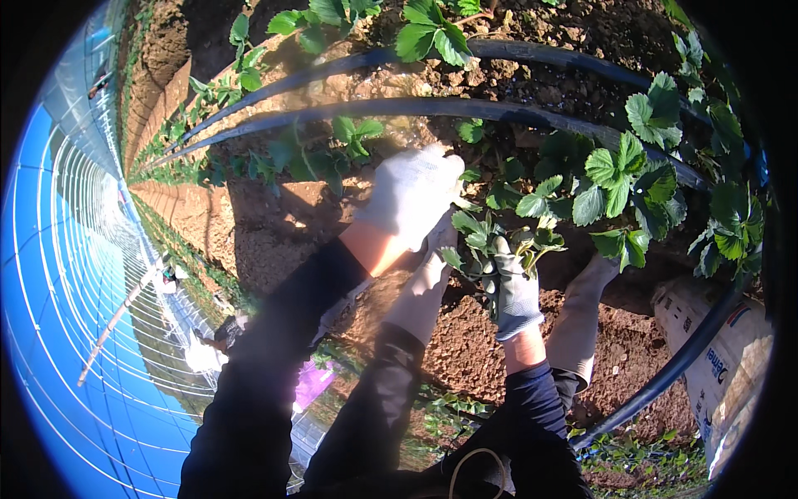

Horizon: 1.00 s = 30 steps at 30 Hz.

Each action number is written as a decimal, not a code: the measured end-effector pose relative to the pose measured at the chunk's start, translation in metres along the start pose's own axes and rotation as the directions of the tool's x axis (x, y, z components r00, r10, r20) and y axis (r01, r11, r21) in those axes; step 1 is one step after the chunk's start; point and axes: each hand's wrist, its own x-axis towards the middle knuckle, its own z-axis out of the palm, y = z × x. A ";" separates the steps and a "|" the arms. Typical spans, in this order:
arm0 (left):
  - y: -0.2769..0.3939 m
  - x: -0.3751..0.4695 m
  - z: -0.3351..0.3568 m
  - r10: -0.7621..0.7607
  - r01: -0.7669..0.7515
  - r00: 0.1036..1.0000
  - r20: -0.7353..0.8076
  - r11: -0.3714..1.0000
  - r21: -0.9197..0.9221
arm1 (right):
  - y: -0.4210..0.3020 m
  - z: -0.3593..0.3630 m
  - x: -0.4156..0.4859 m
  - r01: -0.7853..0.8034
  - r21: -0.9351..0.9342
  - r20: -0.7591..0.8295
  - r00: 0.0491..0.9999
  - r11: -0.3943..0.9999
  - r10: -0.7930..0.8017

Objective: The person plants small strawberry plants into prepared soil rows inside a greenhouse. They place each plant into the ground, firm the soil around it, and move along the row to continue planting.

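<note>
My left hand (414, 193), in a white knit glove, is down against the soil of the raised bed. Its fingers are bent and partly washed out by glare, so I cannot tell whether they hold anything. Pale leaf bits show beside its knuckles. My right hand (517, 290) wears a glove with a grey coating and is closed around a bunch of strawberry seedlings (477, 234), their leaves fanning out above the fingers. Right of it, rooted strawberry plants (614, 174) stand in the bed.
Two black irrigation hoses (430, 107) run along the bed. A printed white sack (717, 368) lies at the right, with a dark pipe (667, 377) crossing it. My pale-covered lower legs (421, 290) stand by the bed's side. Hoop-house ribs (81, 249) curve at the left.
</note>
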 end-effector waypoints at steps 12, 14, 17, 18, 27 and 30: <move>0.029 -0.008 -0.003 -0.222 0.204 0.974 -0.033 0.937 -0.284 | 0.000 0.000 0.003 -0.015 0.032 -0.003 1.000 0.999 0.015; 0.021 0.001 0.005 -0.370 0.267 0.921 -0.126 0.831 -0.488 | 0.002 -0.003 0.005 -0.027 0.027 -0.018 0.999 0.999 0.028; 0.013 0.003 0.019 -0.465 0.382 0.861 0.205 0.326 -0.865 | -0.001 0.004 0.002 -0.018 0.013 -0.009 1.000 1.000 0.018; 0.012 0.008 0.017 -0.470 0.512 0.792 0.390 0.162 -0.844 | -0.002 0.004 0.002 -0.015 0.003 -0.008 1.000 1.000 0.015; 0.019 0.013 0.051 -0.068 0.286 0.674 0.736 -0.894 -0.345 | -0.006 0.007 -0.001 -0.019 0.021 0.001 1.000 1.000 0.019; 0.020 0.008 0.115 0.006 0.303 0.713 0.702 -0.905 -0.299 | -0.001 0.002 0.004 0.009 0.026 -0.028 1.000 1.000 -0.008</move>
